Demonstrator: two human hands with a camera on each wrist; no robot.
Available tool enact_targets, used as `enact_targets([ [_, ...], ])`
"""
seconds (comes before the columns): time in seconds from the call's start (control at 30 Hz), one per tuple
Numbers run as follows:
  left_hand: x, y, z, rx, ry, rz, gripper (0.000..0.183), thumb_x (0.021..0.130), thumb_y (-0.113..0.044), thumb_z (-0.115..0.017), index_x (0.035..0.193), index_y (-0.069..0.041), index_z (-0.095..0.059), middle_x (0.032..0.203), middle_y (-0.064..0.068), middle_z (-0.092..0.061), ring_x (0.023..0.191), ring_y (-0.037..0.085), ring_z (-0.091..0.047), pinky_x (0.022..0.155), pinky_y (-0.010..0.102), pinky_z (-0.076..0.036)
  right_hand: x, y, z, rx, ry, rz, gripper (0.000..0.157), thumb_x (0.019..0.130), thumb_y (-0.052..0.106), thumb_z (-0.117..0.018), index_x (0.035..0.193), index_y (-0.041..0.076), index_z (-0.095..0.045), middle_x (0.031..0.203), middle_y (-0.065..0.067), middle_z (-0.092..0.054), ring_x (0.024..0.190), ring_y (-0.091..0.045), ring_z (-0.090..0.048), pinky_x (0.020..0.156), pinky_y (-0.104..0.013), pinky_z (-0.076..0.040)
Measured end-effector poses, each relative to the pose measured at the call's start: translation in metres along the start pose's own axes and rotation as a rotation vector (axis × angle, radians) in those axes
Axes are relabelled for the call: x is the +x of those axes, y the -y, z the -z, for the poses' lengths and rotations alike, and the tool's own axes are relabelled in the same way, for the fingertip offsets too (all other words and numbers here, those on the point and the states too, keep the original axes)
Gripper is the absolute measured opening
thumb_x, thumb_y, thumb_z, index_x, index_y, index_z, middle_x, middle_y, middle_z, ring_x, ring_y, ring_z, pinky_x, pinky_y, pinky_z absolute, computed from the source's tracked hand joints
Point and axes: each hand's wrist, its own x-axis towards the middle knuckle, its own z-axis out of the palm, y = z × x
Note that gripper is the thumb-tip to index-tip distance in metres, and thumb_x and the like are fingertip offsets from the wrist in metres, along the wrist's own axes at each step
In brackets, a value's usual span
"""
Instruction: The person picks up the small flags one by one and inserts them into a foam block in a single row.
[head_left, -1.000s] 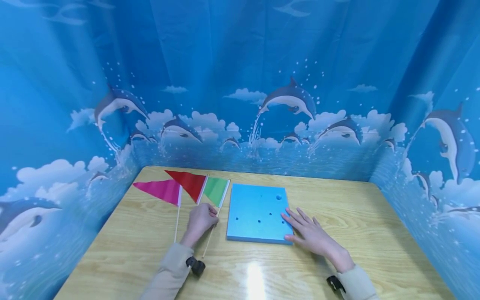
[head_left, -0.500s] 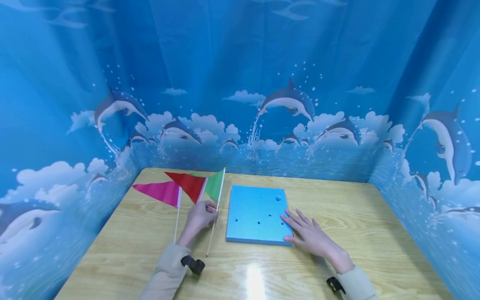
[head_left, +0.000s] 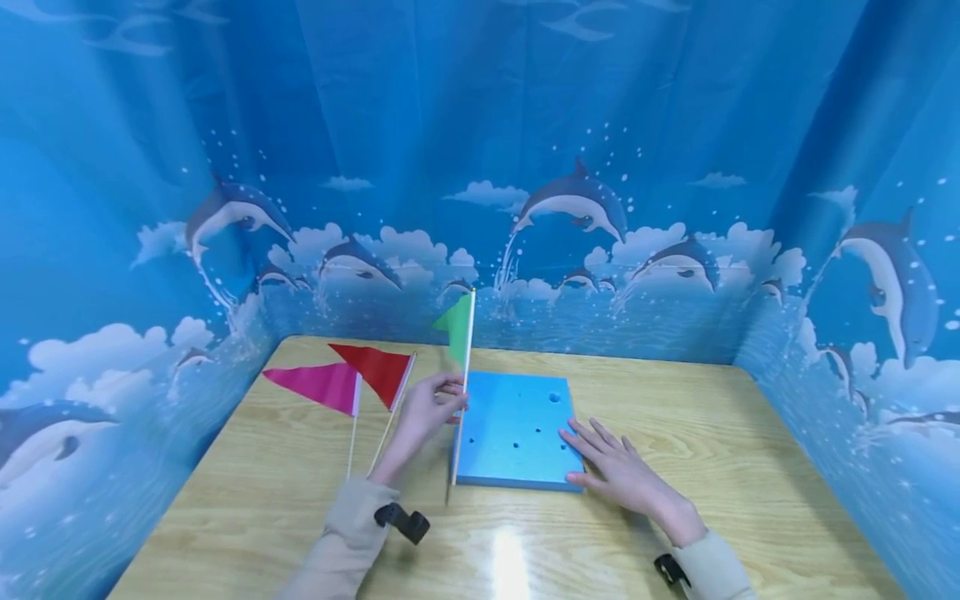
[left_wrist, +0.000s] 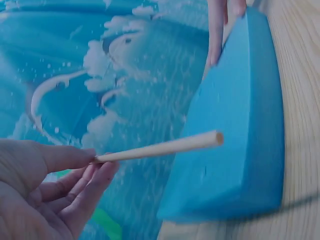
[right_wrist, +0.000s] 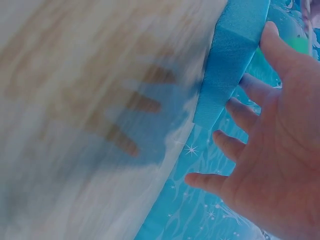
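A green pennant flag (head_left: 457,328) stands nearly upright at the left edge of the blue foam block (head_left: 498,465). My left hand (head_left: 427,408) pinches its thin wooden stick (left_wrist: 170,147) between thumb and fingers; in the left wrist view the stick's lower end is free, in front of the block. Several small holes dot the block's top, with a larger one near the far right corner. My right hand (head_left: 615,467) rests with spread, straight fingers on the block's right edge, and in the right wrist view its thumb and fingertips meet the block's side.
A red pennant flag (head_left: 381,371) and a magenta pennant flag (head_left: 322,387) lie on the wooden table (head_left: 675,417) left of the block, partly under the left forearm. A blue dolphin-print curtain (head_left: 465,208) encloses the table at the back and sides.
My left hand has lifted the green flag off the table, tilted it upright and carried it right to the block's left edge. The right hand and the block have stayed in place.
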Motion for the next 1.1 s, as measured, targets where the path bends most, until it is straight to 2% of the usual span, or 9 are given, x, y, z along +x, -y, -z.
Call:
enact_targets([
  [0.1, 0.002, -0.009, -0.013, -0.035, -0.005, -0.043, 0.027, 0.093, -0.001, -0.071, 0.119, 0.003, -0.067, 0.101, 0.018, -0.071, 0.083, 0.029, -0.074, 0.065, 0.03, -0.063, 0.0, -0.001, -0.001, -0.003, -0.001, 0.001, 0.072, 0.1, 0.054, -0.055, 0.159, 0.02, -0.034, 0.167, -0.008, -0.024, 0.152, -0.044, -0.014, 0.11, -0.081, -0.013],
  [0.27, 0.007, -0.021, -0.038, -0.077, -0.021, -0.154, 0.026, 0.092, -0.002, -0.072, 0.118, 0.003, -0.068, 0.102, 0.019, -0.071, 0.083, 0.03, -0.074, 0.065, 0.028, -0.063, -0.001, 0.0, 0.0, 0.001, 0.0, 0.007, 0.071, 0.1, 0.054, -0.054, 0.159, 0.02, -0.034, 0.167, -0.008, -0.024, 0.152, -0.045, -0.015, 0.111, -0.081, -0.013],
  [0.4, 0.012, -0.027, -0.058, -0.11, -0.022, -0.247, 0.028, 0.093, -0.003, -0.072, 0.12, 0.003, -0.067, 0.102, 0.019, -0.072, 0.085, 0.031, -0.075, 0.066, 0.025, -0.063, 0.0, 0.0, 0.0, -0.006, -0.002, 0.006, 0.07, 0.101, 0.053, -0.054, 0.159, 0.02, -0.034, 0.167, -0.008, -0.025, 0.152, -0.045, -0.016, 0.11, -0.081, -0.014],
  [0.57, 0.015, -0.03, -0.083, -0.183, -0.014, -0.32, 0.028, 0.094, -0.008, -0.072, 0.121, -0.001, -0.068, 0.105, 0.018, -0.072, 0.091, 0.034, -0.074, 0.07, 0.025, -0.062, 0.0, 0.001, 0.0, -0.019, 0.0, 0.007, 0.069, 0.102, 0.052, -0.053, 0.16, 0.02, -0.033, 0.167, -0.007, -0.025, 0.152, -0.044, -0.017, 0.11, -0.081, -0.015],
  [0.67, 0.017, -0.03, -0.098, -0.219, -0.009, -0.344, 0.027, 0.095, -0.012, -0.071, 0.121, -0.005, -0.068, 0.106, 0.017, -0.072, 0.093, 0.035, -0.073, 0.071, 0.025, -0.062, 0.0, 0.0, -0.001, -0.02, -0.002, 0.007, 0.069, 0.102, 0.052, -0.053, 0.16, 0.02, -0.032, 0.167, -0.008, -0.025, 0.152, -0.044, -0.017, 0.11, -0.081, -0.015],
  [0.8, 0.019, -0.029, -0.117, -0.217, -0.01, -0.368, 0.027, 0.095, -0.014, -0.071, 0.121, -0.006, -0.068, 0.107, 0.015, -0.073, 0.094, 0.032, -0.074, 0.071, 0.026, -0.063, 0.0, -0.004, -0.005, -0.034, -0.037, 0.022, 0.071, 0.101, 0.053, -0.053, 0.16, 0.019, -0.033, 0.166, -0.009, -0.027, 0.151, -0.045, -0.02, 0.109, -0.082, -0.017],
  [0.87, 0.015, -0.037, -0.121, -0.202, -0.014, -0.373, 0.026, 0.095, -0.013, -0.07, 0.12, -0.004, -0.068, 0.106, 0.017, -0.073, 0.094, 0.032, -0.074, 0.071, 0.026, -0.063, 0.0, -0.004, -0.006, -0.045, -0.045, 0.027, 0.071, 0.101, 0.053, -0.054, 0.16, 0.018, -0.033, 0.166, -0.009, -0.028, 0.151, -0.045, -0.021, 0.108, -0.082, -0.018],
  [1.03, 0.016, -0.033, -0.135, -0.189, -0.024, -0.384, 0.023, 0.095, -0.012, -0.071, 0.118, -0.006, -0.07, 0.104, 0.015, -0.074, 0.091, 0.028, -0.075, 0.07, 0.023, -0.062, -0.002, 0.002, -0.001, -0.065, -0.019, 0.012, 0.07, 0.102, 0.05, -0.054, 0.159, 0.015, -0.033, 0.166, -0.009, -0.027, 0.152, -0.044, -0.019, 0.11, -0.081, -0.017],
  [1.1, 0.021, -0.022, -0.142, -0.183, -0.029, -0.389, 0.023, 0.095, -0.014, -0.072, 0.118, -0.009, -0.07, 0.103, 0.01, -0.075, 0.09, 0.024, -0.075, 0.07, 0.021, -0.061, -0.003, 0.003, 0.001, -0.072, -0.015, 0.006, 0.07, 0.102, 0.05, -0.054, 0.159, 0.015, -0.033, 0.166, -0.009, -0.026, 0.152, -0.043, -0.019, 0.111, -0.08, -0.016],
])
